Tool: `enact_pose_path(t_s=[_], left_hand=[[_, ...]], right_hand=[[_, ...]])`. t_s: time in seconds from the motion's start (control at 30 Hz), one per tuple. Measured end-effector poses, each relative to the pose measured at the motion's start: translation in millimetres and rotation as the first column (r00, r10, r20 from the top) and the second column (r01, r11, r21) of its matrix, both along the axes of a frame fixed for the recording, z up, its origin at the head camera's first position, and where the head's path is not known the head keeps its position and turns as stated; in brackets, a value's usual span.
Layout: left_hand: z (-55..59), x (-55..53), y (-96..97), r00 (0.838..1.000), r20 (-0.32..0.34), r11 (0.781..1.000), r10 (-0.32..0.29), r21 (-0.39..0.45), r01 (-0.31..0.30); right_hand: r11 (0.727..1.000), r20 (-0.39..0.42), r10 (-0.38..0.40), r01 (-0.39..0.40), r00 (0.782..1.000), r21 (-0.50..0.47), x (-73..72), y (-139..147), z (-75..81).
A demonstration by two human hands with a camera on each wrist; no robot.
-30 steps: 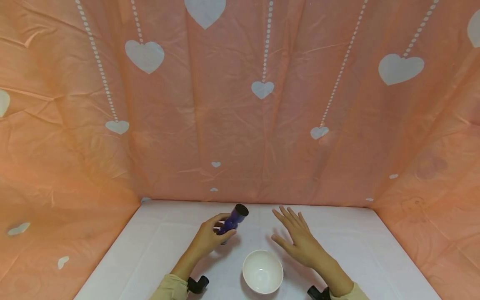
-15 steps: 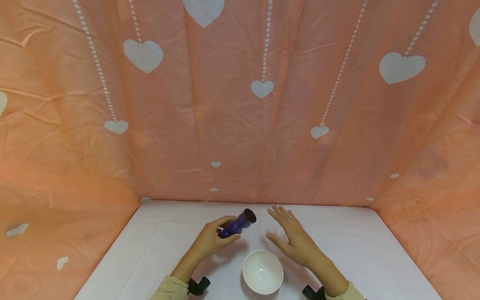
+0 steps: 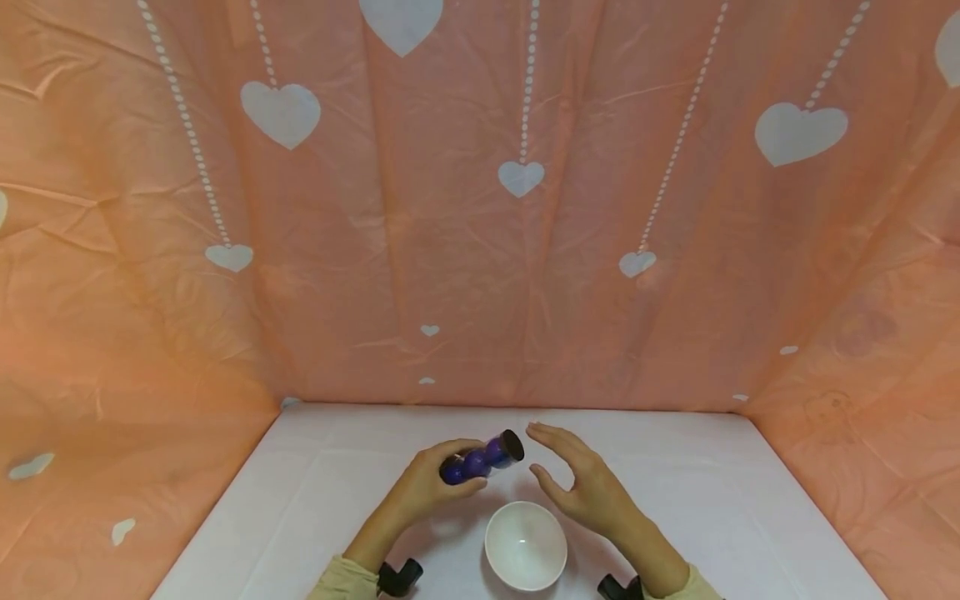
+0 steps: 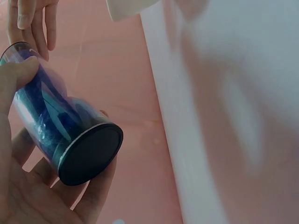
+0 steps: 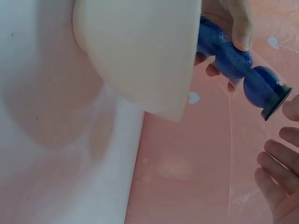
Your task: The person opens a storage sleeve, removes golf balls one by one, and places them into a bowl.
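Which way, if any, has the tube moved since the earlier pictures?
Yes, the tube moved rightward and nearer the bowl in the head view.

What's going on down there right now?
A person's left grip holds a clear tube of blue-purple balls, tilted, above a white table. The right grip holds nothing; its thumb and fingers are spread near the tube's dark end cap. A white bowl stands upright on the table, nearer the person than the tube, with nothing visible inside.
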State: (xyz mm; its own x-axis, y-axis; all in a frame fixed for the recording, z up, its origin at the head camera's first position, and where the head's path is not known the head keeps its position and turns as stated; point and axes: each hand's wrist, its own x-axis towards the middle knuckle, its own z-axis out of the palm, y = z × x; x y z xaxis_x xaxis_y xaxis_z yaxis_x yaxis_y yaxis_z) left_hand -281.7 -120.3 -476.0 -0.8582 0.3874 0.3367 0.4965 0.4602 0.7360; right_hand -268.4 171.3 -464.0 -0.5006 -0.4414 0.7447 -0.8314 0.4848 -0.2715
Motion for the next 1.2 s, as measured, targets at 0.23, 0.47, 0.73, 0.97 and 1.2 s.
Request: enact_pose_path(t_s=[0.23, 0.47, 0.73, 0.97, 1.2], left_hand=[[1.2, 2.5, 2.9, 1.0, 0.007, 0.999, -0.027, -0.021, 0.027], [2.0, 4.2, 5.1, 0.998, 0.003, 0.998, -0.056, -0.028, 0.056], [3.0, 6.1, 7.0, 0.995, 0.022, 0.995, -0.097, 0.0, 0.097], [4.9, 6.8, 5.9, 0.992, 0.059, 0.994, -0.108, -0.009, 0.108], [3.5, 7.7, 7.2, 0.99, 0.059, 0.991, -0.131, -0.031, 0.133]], right_hand=[[0.996, -0.055, 0.086, -0.086, 0.995, 0.004, -3.0, -1.1, -0.9], [0.99, -0.075, 0.144, -0.144, 0.987, 0.004, -2.7, -2.2, -0.3], [0.968, -0.036, 0.251, -0.252, 0.967, -0.012, 1.2, -6.5, 2.4], [0.976, -0.054, 0.219, -0.217, 0.974, 0.028, 0.9, -7.0, 0.9], [0.986, -0.014, 0.162, -0.161, 0.987, 0.029, 1.5, -6.4, -3.6]])
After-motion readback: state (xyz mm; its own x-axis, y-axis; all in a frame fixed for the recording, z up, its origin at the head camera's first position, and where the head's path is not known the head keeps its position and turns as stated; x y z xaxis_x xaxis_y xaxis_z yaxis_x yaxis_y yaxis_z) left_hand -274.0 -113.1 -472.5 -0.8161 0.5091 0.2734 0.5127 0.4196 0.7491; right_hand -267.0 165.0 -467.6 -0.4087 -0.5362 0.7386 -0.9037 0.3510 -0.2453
